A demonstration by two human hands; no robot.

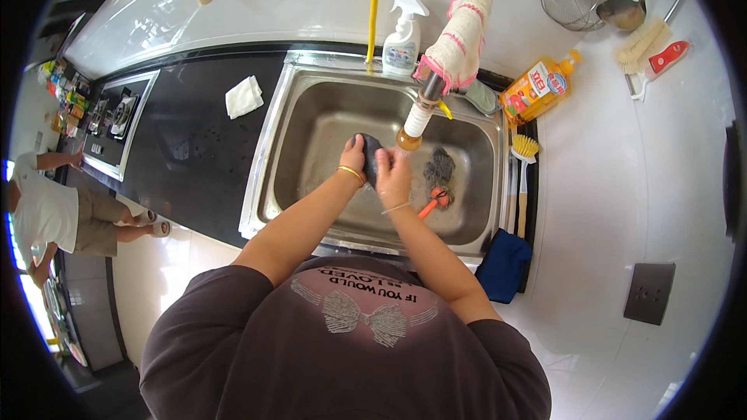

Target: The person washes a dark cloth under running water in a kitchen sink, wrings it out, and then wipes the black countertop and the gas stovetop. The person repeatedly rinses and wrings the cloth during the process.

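Over the stainless steel sink (303, 128), my left hand (352, 160) grips a dark grey object (372, 154), perhaps a cloth or a small dish; its exact kind is unclear. My right hand (394, 178) is at the object's right side, thumb against it, its fingers slightly blurred. Just above the right hand is the mouth of a faucet (416, 122), with a thin spread of water below it. On the sink floor to the right lie a steel wool scourer (439, 166) and a scrubber with an orange handle (429, 208).
A towel (464, 35) wraps the faucet. Behind the sink stands a spray bottle (401, 38); at right are a dish soap bottle (534, 93), a yellow brush (524, 147) and a blue cloth (505, 265). A white cloth (244, 97) lies on the black counter (192, 146). Another person (64, 216) stands far left.
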